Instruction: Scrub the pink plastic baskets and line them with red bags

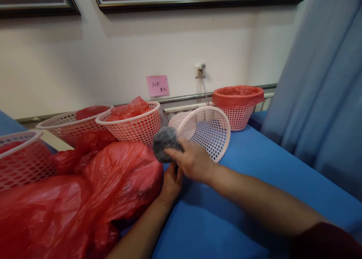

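Note:
My right hand (192,160) grips a grey, fuzzy ball-shaped thing (164,140) just in front of a pink mesh basket (210,129) that lies tipped on its side on the blue surface. My left hand (170,183) sits under the right one, fingers curled against the edge of a big heap of red plastic bags (93,187). What the left fingers hold, if anything, is hidden by the right hand.
Several more pink mesh baskets stand along the wall: one with a red bag inside (132,121), one behind it (70,125), one at far left (19,157), and one lined in red (237,104). A blue curtain (322,89) hangs right. A pink note (157,85) is stuck to the wall.

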`<action>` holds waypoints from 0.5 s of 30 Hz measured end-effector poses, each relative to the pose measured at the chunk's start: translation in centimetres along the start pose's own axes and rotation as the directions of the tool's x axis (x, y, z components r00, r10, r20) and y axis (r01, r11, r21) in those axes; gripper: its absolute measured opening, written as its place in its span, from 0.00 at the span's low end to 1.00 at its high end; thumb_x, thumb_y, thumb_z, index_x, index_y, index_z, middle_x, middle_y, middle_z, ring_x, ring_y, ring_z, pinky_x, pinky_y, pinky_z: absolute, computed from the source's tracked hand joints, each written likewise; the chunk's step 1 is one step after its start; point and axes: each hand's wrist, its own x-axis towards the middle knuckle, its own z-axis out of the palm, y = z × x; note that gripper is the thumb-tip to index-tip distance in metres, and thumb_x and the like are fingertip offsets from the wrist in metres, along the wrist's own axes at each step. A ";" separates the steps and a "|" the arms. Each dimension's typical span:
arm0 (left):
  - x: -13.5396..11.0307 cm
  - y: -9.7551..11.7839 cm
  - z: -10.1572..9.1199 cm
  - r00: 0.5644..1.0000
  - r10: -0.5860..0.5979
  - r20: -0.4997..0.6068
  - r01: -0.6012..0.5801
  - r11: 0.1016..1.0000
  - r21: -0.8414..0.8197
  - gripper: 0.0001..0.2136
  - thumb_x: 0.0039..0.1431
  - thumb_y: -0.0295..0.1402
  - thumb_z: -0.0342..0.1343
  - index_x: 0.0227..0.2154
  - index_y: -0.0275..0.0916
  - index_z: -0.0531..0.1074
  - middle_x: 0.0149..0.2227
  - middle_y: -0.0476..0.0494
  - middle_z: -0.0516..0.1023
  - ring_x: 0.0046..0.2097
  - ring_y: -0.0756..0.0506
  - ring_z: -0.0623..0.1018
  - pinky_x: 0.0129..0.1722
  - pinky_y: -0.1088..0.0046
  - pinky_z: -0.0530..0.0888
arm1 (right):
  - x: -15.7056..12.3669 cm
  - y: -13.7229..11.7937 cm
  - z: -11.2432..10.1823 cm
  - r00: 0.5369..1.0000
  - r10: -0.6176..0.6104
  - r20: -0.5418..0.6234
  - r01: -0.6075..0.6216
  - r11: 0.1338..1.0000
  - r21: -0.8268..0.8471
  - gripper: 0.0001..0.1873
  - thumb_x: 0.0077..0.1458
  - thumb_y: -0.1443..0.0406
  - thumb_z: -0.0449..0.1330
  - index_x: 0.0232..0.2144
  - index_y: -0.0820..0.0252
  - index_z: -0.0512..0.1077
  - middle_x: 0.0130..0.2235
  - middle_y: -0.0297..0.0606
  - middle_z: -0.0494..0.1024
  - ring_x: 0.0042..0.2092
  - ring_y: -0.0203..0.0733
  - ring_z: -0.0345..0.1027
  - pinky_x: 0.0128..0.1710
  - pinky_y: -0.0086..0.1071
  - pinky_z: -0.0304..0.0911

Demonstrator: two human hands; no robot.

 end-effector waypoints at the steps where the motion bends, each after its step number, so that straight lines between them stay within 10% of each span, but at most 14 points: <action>1: 0.0 0.0 -0.1 1.000 0.000 0.026 0.000 1.000 0.007 0.13 0.67 0.42 0.56 0.42 0.36 0.75 0.38 0.45 0.79 0.38 0.44 0.79 0.40 0.65 0.78 | 0.6 1.5 -0.3 0.995 0.088 -0.049 -0.087 0.996 0.029 0.25 0.61 0.69 0.55 0.58 0.48 0.70 0.58 0.43 0.70 0.52 0.49 0.69 0.49 0.41 0.70; 5: 0.0 0.3 -0.5 0.995 -0.021 0.095 0.019 1.000 0.024 0.14 0.66 0.44 0.53 0.33 0.39 0.71 0.27 0.50 0.73 0.29 0.46 0.74 0.31 0.69 0.74 | 1.0 10.1 -2.2 0.840 0.432 -0.329 -0.410 0.902 0.136 0.28 0.56 0.71 0.55 0.60 0.53 0.70 0.58 0.47 0.69 0.57 0.53 0.67 0.58 0.48 0.66; 9: 0.1 0.5 -0.2 0.992 -0.037 0.123 0.038 0.999 -0.002 0.13 0.65 0.44 0.53 0.34 0.39 0.70 0.30 0.48 0.75 0.33 0.45 0.76 0.34 0.69 0.75 | -2.4 17.1 -3.1 0.491 0.823 -0.285 -0.759 0.565 0.324 0.29 0.52 0.69 0.58 0.58 0.57 0.71 0.53 0.44 0.75 0.55 0.50 0.69 0.62 0.48 0.61; 15: 0.2 0.0 0.8 0.990 -0.081 0.112 0.088 0.994 -0.063 0.15 0.65 0.47 0.51 0.40 0.39 0.72 0.35 0.46 0.77 0.36 0.44 0.77 0.38 0.68 0.76 | -10.6 14.7 0.9 0.427 0.903 0.043 -0.855 0.388 0.344 0.24 0.45 0.71 0.59 0.48 0.62 0.74 0.35 0.40 0.80 0.37 0.47 0.77 0.45 0.44 0.73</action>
